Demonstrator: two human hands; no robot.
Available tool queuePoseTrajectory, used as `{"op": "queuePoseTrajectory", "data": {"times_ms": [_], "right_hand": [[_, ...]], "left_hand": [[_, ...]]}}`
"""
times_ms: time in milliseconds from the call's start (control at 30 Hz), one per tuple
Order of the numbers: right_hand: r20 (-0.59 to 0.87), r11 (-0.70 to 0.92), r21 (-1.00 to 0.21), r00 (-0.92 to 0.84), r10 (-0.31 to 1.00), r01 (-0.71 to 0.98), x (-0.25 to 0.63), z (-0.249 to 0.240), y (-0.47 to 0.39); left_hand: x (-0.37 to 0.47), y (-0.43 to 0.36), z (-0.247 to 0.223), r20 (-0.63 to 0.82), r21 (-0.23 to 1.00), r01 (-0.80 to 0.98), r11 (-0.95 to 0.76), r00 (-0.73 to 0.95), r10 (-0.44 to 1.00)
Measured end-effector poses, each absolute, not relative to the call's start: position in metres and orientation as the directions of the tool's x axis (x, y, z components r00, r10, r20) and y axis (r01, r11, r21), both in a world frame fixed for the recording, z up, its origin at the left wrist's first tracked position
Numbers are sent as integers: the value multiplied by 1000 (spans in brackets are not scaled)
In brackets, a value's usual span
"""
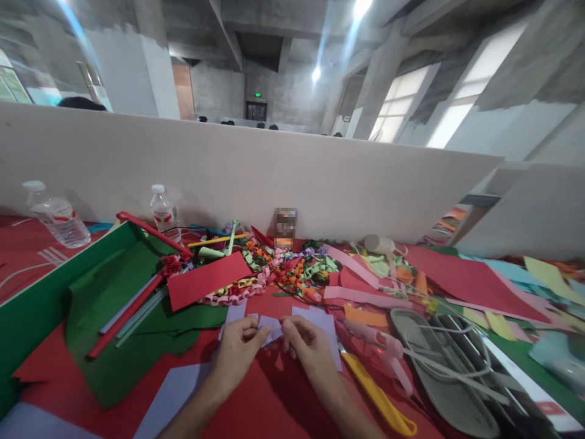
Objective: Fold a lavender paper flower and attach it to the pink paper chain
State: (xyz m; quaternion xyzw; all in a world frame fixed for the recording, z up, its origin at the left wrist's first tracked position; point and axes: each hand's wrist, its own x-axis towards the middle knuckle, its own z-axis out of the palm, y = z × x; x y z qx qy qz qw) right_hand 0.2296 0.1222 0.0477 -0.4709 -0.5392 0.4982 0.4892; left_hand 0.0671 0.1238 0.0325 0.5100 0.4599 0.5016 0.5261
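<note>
Both hands meet over the red tabletop at the lower middle. My left hand is closed, thumb against fingers, on a small piece of lavender paper. My right hand pinches the same paper from its other side. Behind and beside the right hand lies a larger lavender sheet. To the right of it are a pink glue gun and a tool with a yellow handle. A red paper strip lies beyond my left hand.
Coloured paper chains heap up against a white partition. Two water bottles stand at the left. A grey pencil case with a white cable sits at the right. Green paper spreads at the left beside a green board edge.
</note>
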Motion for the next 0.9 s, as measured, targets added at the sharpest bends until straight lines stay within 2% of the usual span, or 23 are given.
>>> {"op": "queuePoseTrajectory", "data": {"times_ms": [133,333,700,900], "right_hand": [[50,59,-994,-96,994,97,227,49,119],[29,41,-993,-102,994,112,227,49,116],[104,115,-985,-91,990,127,227,45,117],[79,81,-993,-18,997,87,233,42,122]], "left_hand": [[68,124,31,41,998,-52,-37,73,997],[69,124,28,14,997,-80,-7,93,996],[67,127,29,-5,995,-98,23,183,983],[67,128,31,-87,968,-215,128,190,978]]}}
